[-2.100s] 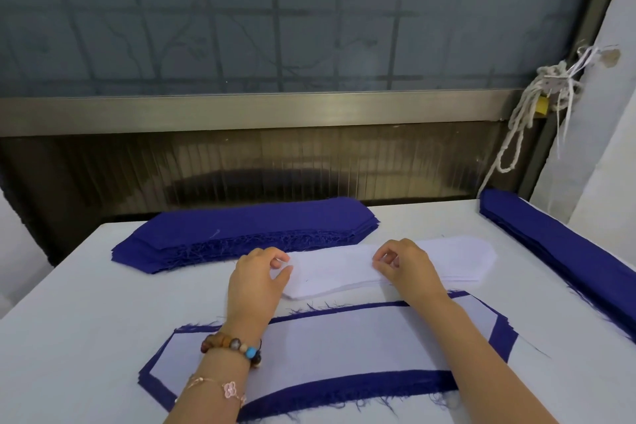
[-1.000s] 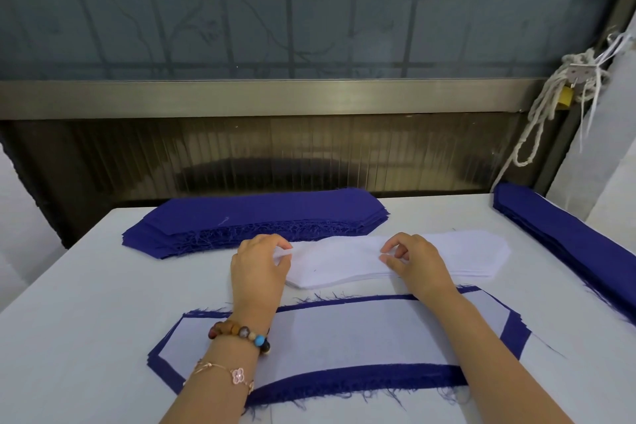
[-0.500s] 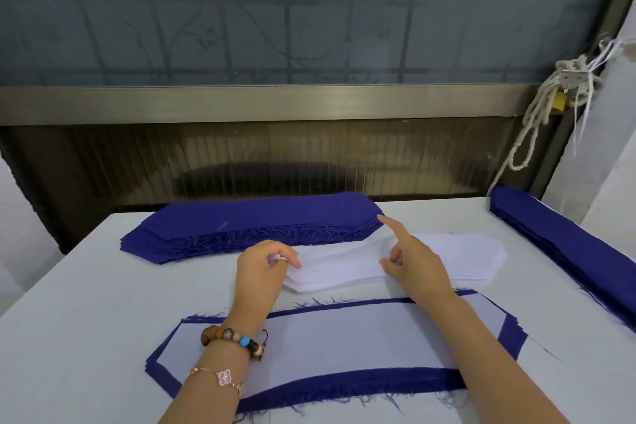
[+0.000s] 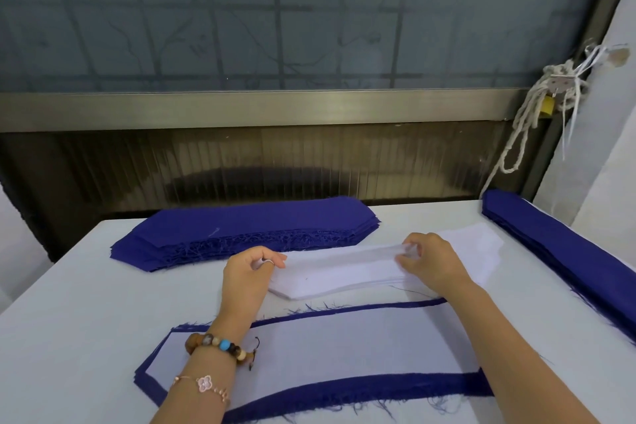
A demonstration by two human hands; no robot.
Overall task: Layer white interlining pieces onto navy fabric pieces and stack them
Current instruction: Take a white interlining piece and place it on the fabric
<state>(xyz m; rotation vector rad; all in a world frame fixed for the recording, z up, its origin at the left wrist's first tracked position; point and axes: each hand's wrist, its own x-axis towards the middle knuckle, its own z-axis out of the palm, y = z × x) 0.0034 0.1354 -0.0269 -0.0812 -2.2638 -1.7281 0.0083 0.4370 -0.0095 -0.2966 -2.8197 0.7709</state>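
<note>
A stack of white interlining pieces (image 4: pixel 347 274) lies across the middle of the table. My left hand (image 4: pixel 249 274) pinches the left end of its top piece. My right hand (image 4: pixel 430 260) pinches the same top piece further right, lifting its far edge slightly. In front of the white stack lies the layered stack (image 4: pixel 344 351): navy fabric with a white interlining piece on top, its navy border showing all round. A pile of plain navy fabric pieces (image 4: pixel 247 227) sits behind the white stack.
A second long navy pile (image 4: pixel 564 251) runs along the table's right edge. The white table (image 4: pixel 69 320) ends at a dark ribbed wall and window behind. A knotted white rope (image 4: pixel 526 120) hangs at the right.
My right hand, whose forefinger pointed up half a second ago, has come down and pinched the top white piece. My left hand keeps its pinch at the left end.
</note>
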